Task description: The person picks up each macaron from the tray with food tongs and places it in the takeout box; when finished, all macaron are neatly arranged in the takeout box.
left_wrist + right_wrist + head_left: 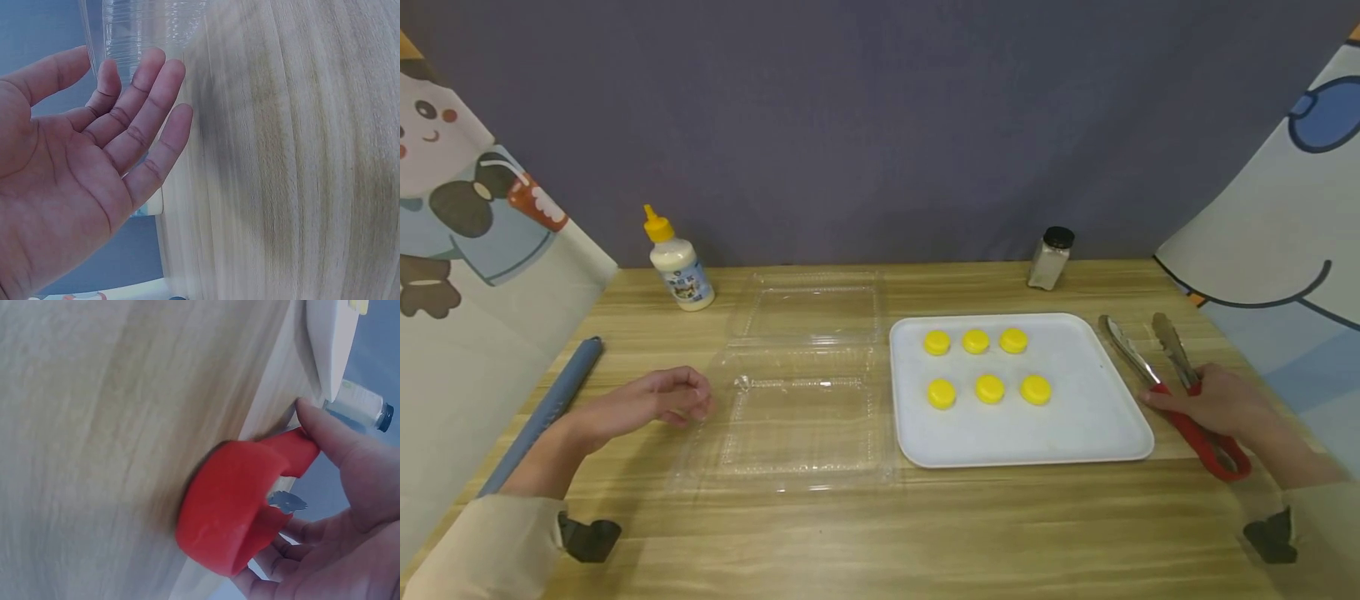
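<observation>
On the right, my right hand (1223, 404) grips a pair of metal tongs with red handles (1199, 443), thumb on one handle and fingers along the other. Its arms are spread and lie low over the table, tips pointing away from me. The right wrist view has the red loop end (228, 506) close up. My left hand (662, 396) hovers palm inward with relaxed fingers, holding nothing. Just beyond its fingertips lies a clear plastic clamshell box (801, 425), its lid laid back; part of it also appears in the left wrist view (150, 28).
A white tray (1097, 425) bears several round yellow pieces (989, 389) in two rows. Behind stand a white squeeze bottle (685, 271) with a yellow nozzle and a small black-capped jar (1049, 260). A blue-grey rod (550, 404) lies along the left, partly behind my left forearm.
</observation>
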